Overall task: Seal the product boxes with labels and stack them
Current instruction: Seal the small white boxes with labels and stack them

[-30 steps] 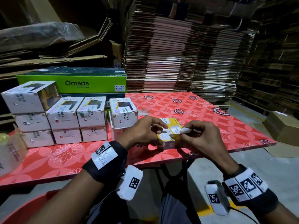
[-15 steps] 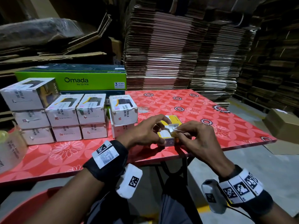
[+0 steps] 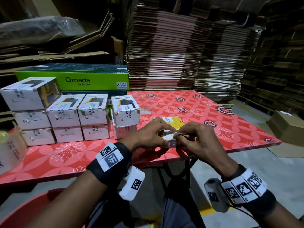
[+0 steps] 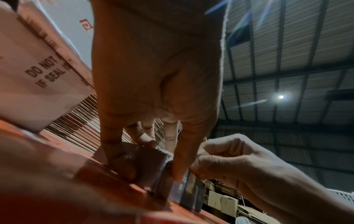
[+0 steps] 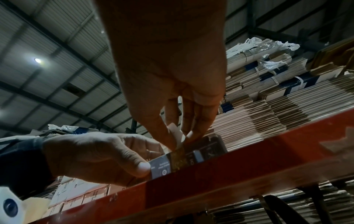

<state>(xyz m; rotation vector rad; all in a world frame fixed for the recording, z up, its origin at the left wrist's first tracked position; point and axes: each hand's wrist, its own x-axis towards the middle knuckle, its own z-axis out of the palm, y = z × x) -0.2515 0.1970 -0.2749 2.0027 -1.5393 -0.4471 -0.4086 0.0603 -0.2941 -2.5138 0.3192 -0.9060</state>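
while my left hand (image 3: 148,137) steadies the box (image 3: 171,129) at the desk's (image 3: 213,116) near edge, thumb on its near end face and fingers (image 3: 166,127) curled over the yellow top, my right hand (image 3: 197,142) pinches a label (image 5: 175,133) between thumb and fingers just above the near top edge. the box lies flat, long axis running away from me, so its near end flap faces both hands; the right hand is the closer to that flap and sits just right of it. the label stands tilted, its lower end at the box edge; whether it has stuck yet i cannot tell. i judge the coming move a fold down over the end face. sealed boxes (image 3: 93,112) stand stacked well to the left, nearer my left hand.
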